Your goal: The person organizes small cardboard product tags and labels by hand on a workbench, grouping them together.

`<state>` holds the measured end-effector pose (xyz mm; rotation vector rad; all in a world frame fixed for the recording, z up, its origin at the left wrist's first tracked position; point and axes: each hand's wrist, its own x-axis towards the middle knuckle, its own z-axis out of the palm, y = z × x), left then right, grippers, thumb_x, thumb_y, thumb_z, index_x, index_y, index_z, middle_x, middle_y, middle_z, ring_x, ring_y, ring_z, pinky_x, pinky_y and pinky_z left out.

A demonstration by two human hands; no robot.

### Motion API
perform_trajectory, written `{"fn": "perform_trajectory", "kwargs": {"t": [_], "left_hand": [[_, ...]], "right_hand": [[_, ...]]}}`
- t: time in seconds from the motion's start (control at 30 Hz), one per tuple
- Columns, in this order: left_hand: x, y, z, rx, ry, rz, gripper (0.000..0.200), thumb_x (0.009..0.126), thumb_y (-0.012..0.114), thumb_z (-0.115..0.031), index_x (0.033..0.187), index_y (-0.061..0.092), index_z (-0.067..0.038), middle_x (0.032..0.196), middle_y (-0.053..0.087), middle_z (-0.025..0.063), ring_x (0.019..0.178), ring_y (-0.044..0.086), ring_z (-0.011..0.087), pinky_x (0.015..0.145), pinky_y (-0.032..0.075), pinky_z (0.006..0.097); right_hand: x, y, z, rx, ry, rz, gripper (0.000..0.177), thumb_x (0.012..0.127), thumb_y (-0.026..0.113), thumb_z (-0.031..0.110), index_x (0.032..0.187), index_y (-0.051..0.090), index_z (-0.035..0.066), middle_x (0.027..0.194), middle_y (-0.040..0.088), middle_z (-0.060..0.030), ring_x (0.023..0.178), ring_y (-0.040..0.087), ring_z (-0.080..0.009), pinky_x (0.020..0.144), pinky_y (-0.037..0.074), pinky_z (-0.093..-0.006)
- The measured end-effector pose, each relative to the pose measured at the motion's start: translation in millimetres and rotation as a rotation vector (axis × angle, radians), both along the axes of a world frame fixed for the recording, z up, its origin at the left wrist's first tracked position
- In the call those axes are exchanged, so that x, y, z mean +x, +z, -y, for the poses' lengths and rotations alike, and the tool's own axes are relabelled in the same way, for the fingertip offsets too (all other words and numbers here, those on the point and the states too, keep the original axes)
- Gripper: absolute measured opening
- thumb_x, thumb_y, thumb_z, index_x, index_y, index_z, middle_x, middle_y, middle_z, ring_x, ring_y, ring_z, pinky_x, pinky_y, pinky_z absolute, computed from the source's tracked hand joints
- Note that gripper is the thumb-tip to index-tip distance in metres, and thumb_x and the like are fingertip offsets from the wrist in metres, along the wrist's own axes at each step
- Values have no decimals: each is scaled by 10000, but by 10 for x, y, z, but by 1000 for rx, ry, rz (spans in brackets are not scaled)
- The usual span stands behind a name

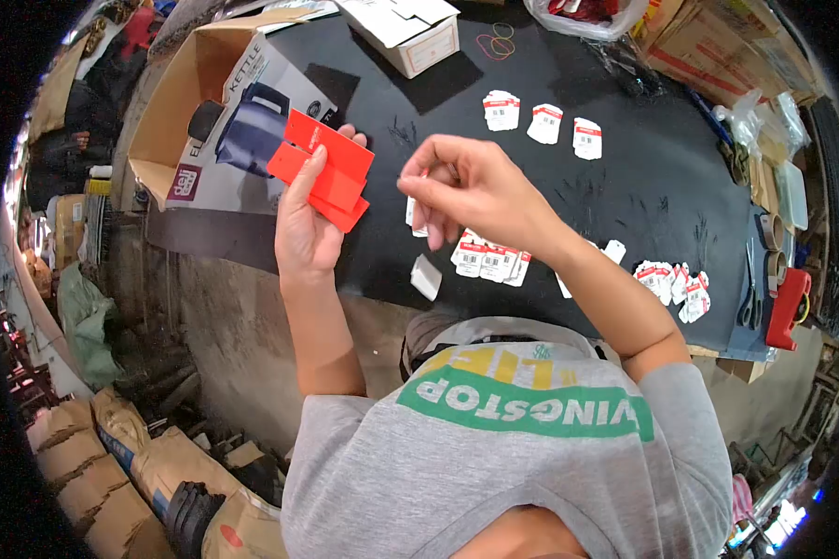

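Observation:
Several red cardboard tags [345,177] are fanned out in my left hand [312,228], the thumb pressed on top of them. To their right, my right hand [475,191] hovers over the table with thumb and forefinger pinched together; whatever is between the tips is too small to make out. Partly hidden beneath it lie white tags with red bands [485,261]. A small white stack [426,278] sits near the table's front edge. More white tags [662,282] are heaped to the right. Farther back, three small piles of tags [545,123] lie in a row.
An open kettle carton [182,140] stands left of the black table [662,196]. At the back are a white box [415,42], rubber bands [499,45] and a plastic bag [587,20]. Scissors [750,303] and a red tape dispenser [789,309] line the right edge.

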<state>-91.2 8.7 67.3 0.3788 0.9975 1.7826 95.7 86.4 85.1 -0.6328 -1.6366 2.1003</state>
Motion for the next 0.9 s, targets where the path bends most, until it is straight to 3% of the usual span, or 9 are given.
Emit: {"fn": "perform_trajectory", "kwargs": {"t": [0.27,0.43,0.5,0.57,0.67,0.7,0.77,0.83,0.9], "left_hand": [[-57,-198,137,-73,33,123,371,911,568,-157,1211,431,14,1208,530,190,1129,531,272,947,460,359],[-7,-343,148,-101,-21,121,383,913,560,-138,1242,422,2,1257,507,181,1160,514,257,976,437,360],[51,-381,128,-111,-41,148,392,914,556,-133,1256,418,1,1274,496,179,1176,501,255,992,422,363],[205,-376,56,-155,-82,205,405,925,532,-131,1288,406,-3,1310,469,175,1222,461,255,1030,379,378],[402,-382,26,-224,-178,381,394,947,492,-168,1298,401,-15,1362,413,158,1281,384,251,1058,343,448],[455,-421,20,-220,-256,367,381,948,494,-181,1286,421,-21,1319,464,147,1223,452,237,1010,410,410],[514,-640,25,-166,-356,421,358,942,511,-182,1257,449,-24,1240,533,130,1098,552,202,898,498,340],[792,-593,12,-286,-377,250,329,929,540,-182,1214,479,-28,1144,593,112,949,618,168,783,539,280],[1072,-489,20,-360,-442,228,271,919,558,-173,1147,516,-33,1062,621,123,884,637,177,770,541,288]], "right_hand": [[-424,-1092,-639,-15,-107,216,186,888,559,140,948,546,-36,724,653,-117,559,632,-123,463,470,-211],[-432,-1211,-734,71,-216,199,216,895,567,180,968,577,-23,760,643,-95,560,622,-116,483,463,-201],[-454,-1220,-704,189,-313,264,223,873,594,187,976,608,-10,813,650,-102,630,640,-153,561,498,-243],[-392,-1263,-645,759,-568,235,233,831,634,174,991,626,5,851,652,-110,735,642,-191,667,510,-292],[2,-961,-495,606,-615,182,223,781,671,144,948,634,1,844,641,-133,807,623,-214,718,489,-315],[182,-834,-438,558,-604,138,201,773,677,134,918,642,0,839,636,-138,801,619,-216,705,486,-308],[659,-673,-340,719,-679,148,99,772,664,89,837,663,15,794,632,-104,707,611,-220,664,478,-315],[1214,-575,-298,847,-814,237,109,734,653,84,819,681,21,772,635,-133,726,624,-253,652,481,-351],[1901,-459,-275,817,-951,492,110,746,654,96,832,694,41,791,648,-120,729,631,-246,657,492,-335]]}}
